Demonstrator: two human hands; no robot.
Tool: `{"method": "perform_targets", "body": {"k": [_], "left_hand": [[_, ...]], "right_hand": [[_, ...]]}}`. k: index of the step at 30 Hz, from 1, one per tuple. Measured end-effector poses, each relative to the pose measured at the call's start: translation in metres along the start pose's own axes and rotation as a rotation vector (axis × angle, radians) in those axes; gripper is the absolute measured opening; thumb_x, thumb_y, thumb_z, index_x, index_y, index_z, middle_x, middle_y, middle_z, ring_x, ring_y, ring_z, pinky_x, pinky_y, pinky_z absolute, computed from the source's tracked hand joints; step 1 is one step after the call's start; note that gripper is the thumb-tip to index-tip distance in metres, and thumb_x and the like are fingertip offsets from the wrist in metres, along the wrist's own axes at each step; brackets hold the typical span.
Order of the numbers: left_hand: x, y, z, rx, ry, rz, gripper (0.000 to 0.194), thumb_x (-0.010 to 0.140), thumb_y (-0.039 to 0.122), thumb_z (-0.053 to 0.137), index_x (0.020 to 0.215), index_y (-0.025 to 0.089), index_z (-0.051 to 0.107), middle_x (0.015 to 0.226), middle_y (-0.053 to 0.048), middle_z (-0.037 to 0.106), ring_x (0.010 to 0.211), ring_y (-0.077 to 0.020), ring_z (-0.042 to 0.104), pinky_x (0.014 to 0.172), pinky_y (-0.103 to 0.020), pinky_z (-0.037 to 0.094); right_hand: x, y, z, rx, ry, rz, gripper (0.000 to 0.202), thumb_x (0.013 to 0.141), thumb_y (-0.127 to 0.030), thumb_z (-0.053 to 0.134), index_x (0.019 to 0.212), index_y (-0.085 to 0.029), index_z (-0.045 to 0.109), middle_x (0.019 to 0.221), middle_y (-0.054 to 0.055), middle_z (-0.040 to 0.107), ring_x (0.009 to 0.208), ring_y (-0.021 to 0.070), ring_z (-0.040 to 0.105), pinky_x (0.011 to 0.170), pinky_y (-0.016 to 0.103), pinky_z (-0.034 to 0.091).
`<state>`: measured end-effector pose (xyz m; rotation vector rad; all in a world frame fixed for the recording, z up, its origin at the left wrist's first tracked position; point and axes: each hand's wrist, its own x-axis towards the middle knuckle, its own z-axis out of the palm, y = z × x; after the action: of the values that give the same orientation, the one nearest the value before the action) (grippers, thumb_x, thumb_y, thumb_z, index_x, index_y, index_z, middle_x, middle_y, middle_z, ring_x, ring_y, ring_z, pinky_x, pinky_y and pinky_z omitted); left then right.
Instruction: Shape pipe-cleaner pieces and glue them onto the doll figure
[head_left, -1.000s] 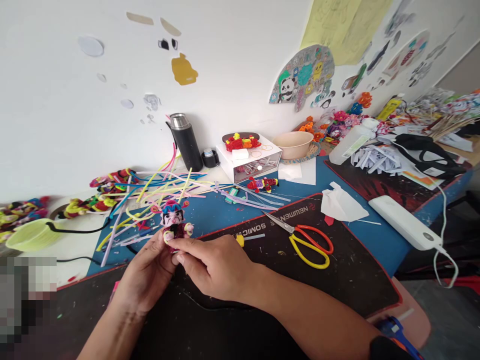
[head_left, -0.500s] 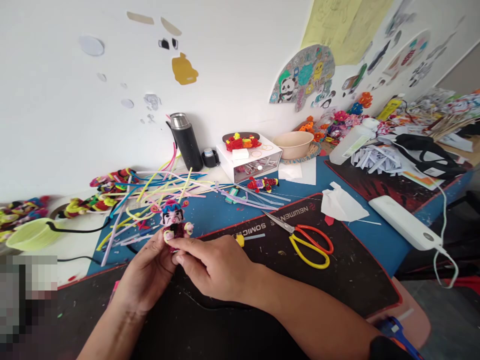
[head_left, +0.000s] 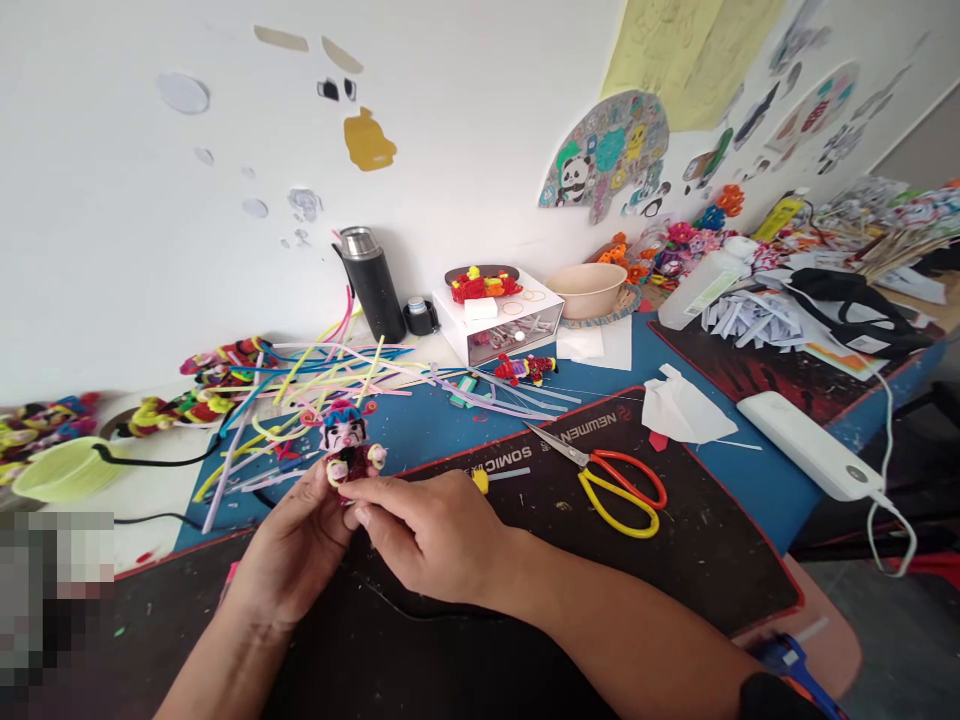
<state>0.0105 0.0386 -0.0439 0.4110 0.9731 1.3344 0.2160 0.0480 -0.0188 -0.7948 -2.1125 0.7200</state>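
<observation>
A small pipe-cleaner doll (head_left: 348, 436) stands upright above the mat, with a blue and pink headdress, a pale face and a dark red body. My left hand (head_left: 300, 545) is closed around its lower body from the left. From the right, my right hand (head_left: 446, 535) reaches across with index finger and thumb on the doll's lower front, the other fingers curled in. Its lower end is hidden by my fingers. Behind the doll lies a loose bunch of yellow, lilac and blue pipe cleaners (head_left: 300, 385).
Scissors (head_left: 592, 470) with red and yellow handles lie on the black mat (head_left: 675, 570). A black thermos (head_left: 373, 290), a white drawer box (head_left: 487, 320) and a beige bowl (head_left: 589, 290) line the wall. At right are crumpled tissue (head_left: 686, 405) and a white power bank (head_left: 806, 445).
</observation>
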Motion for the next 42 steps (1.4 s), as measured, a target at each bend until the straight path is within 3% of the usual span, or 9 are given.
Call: {"method": "perform_targets", "body": {"k": [5, 9, 18, 22, 32, 42], "left_hand": [[0.0, -0.001, 0.003, -0.003, 0.016, 0.05, 0.022, 0.082, 0.03, 0.1, 0.096, 0.02, 0.087, 0.108, -0.007, 0.091, 0.086, -0.0208, 0.084, 0.068, -0.023, 0.071], [-0.001, -0.001, 0.008, -0.031, 0.069, 0.124, 0.031, 0.072, 0.026, 0.106, 0.093, 0.019, 0.085, 0.092, -0.001, 0.088, 0.078, -0.0177, 0.082, 0.07, -0.023, 0.072], [-0.002, -0.003, 0.016, -0.019, 0.104, 0.214, 0.048, 0.059, 0.027, 0.114, 0.095, 0.018, 0.083, 0.086, -0.002, 0.087, 0.073, -0.0187, 0.082, 0.071, -0.025, 0.072], [-0.005, -0.002, 0.023, 0.01, 0.093, 0.224, 0.049, 0.055, 0.03, 0.115, 0.092, 0.021, 0.083, 0.085, -0.001, 0.087, 0.075, -0.0188, 0.083, 0.067, -0.023, 0.071], [-0.01, -0.001, 0.026, 0.068, 0.116, 0.266, 0.054, 0.051, 0.03, 0.117, 0.094, 0.024, 0.085, 0.09, 0.0, 0.087, 0.077, -0.0205, 0.082, 0.069, -0.032, 0.075], [-0.008, 0.001, 0.029, 0.05, 0.125, 0.326, 0.051, 0.052, 0.028, 0.116, 0.093, 0.025, 0.084, 0.089, 0.002, 0.085, 0.08, -0.0192, 0.081, 0.07, -0.025, 0.073]], "right_hand": [[0.002, -0.001, -0.002, 0.016, 0.061, 0.022, 0.035, 0.117, -0.033, 0.052, 0.141, -0.024, 0.076, 0.125, 0.007, 0.089, 0.105, 0.0226, 0.088, 0.09, 0.029, 0.065], [0.004, -0.001, -0.003, 0.044, 0.116, 0.058, 0.03, 0.115, -0.028, 0.055, 0.132, -0.024, 0.078, 0.119, 0.005, 0.09, 0.098, 0.0201, 0.088, 0.085, 0.026, 0.063], [0.006, -0.002, -0.005, 0.06, 0.114, 0.211, 0.031, 0.113, -0.038, 0.062, 0.132, -0.023, 0.08, 0.085, 0.002, 0.086, 0.067, 0.0181, 0.077, 0.073, 0.027, 0.056], [0.008, -0.003, -0.006, 0.064, 0.099, 0.256, 0.033, 0.112, -0.041, 0.065, 0.133, -0.021, 0.08, 0.082, 0.002, 0.084, 0.064, 0.0183, 0.074, 0.07, 0.028, 0.053], [0.01, 0.0, -0.004, 0.069, 0.102, 0.264, 0.031, 0.112, -0.04, 0.065, 0.129, -0.02, 0.081, 0.08, 0.003, 0.083, 0.062, 0.0173, 0.071, 0.066, 0.028, 0.046], [0.008, 0.003, -0.003, 0.065, 0.115, 0.277, 0.026, 0.11, -0.038, 0.067, 0.122, -0.02, 0.082, 0.074, 0.0, 0.077, 0.058, 0.0161, 0.064, 0.063, 0.029, 0.041]]}}
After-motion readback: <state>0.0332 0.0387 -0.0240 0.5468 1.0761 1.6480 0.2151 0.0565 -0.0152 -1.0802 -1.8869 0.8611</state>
